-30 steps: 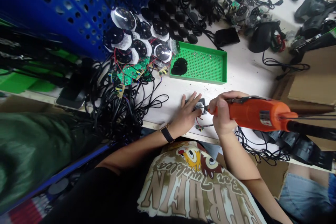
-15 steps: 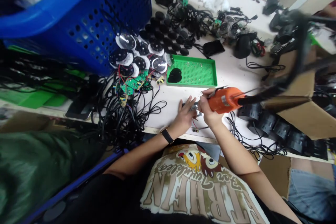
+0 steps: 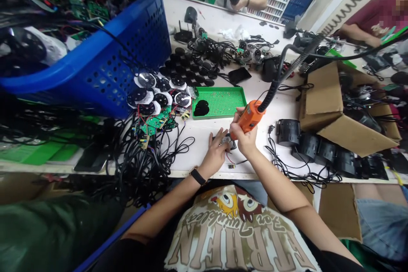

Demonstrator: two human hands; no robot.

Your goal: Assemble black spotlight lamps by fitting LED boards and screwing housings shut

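My right hand [image 3: 246, 139] is wrapped around an orange electric screwdriver [image 3: 250, 117], whose black cable rises to the upper right. The driver is tilted, its lower end down at a small dark part with a grey piece [image 3: 232, 144]. My left hand [image 3: 216, 157], with a black watch on the wrist, steadies that part on the table, its fingers over and beside it. The fingers partly hide the part, and the driver's tip cannot be made out. A red wire leads from there to a small circuit board [image 3: 231, 166] near the table edge.
Behind my hands lies a green perforated tray [image 3: 219, 115] with black discs and small screws. To the left are wired round speaker-like units [image 3: 148, 95], tangled cables [image 3: 143, 153] and a blue basket [image 3: 105, 72]. Black housings [image 3: 288, 131] and a cardboard box [image 3: 321, 89] stand right. Co-workers sit beyond.
The view has tilted up, so co-workers' hands across the table now show. The orange screwdriver stands at a steeper angle in my right hand. My left hand stays at the part.
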